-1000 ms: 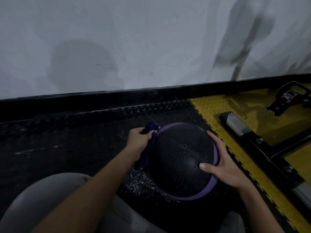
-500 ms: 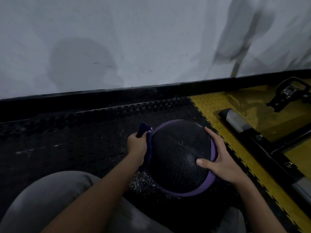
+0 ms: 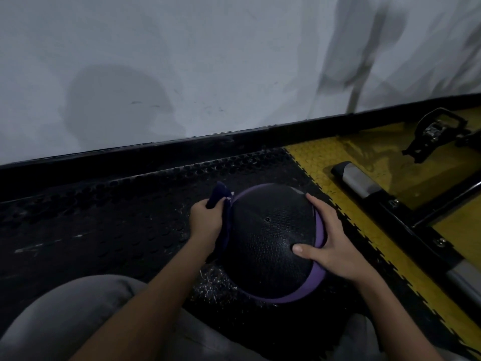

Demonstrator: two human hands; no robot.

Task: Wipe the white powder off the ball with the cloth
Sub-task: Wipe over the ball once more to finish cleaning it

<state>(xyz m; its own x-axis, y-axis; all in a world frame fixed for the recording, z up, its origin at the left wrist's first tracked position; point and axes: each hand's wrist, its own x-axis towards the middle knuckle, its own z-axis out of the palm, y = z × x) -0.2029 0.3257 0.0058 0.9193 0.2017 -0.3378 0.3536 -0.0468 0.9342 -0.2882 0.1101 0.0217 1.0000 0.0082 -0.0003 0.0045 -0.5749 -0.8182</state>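
The left hand (image 3: 205, 220) grips a dark purple cloth (image 3: 218, 194), its fingers curled round the fabric and pressing it against the left side of the ball (image 3: 263, 241). One end of the cloth sticks up past the knuckles; the rest hangs down between palm and ball. The right hand (image 3: 330, 246) lies flat on the ball's right side, fingers spread along the purple band and thumb on the black pebbled face.

The ball sits on a black studded floor mat (image 3: 117, 222), between the two forearms. White powder specks (image 3: 212, 281) lie on the mat just near-left of the ball. A knee in grey trousers (image 3: 65, 316) fills the near left corner. To the right are yellow floor tiles (image 3: 312, 157), carrying a black machine frame (image 3: 416, 230) and a pedal (image 3: 434, 131). A white wall (image 3: 208, 61) stands at the far side.
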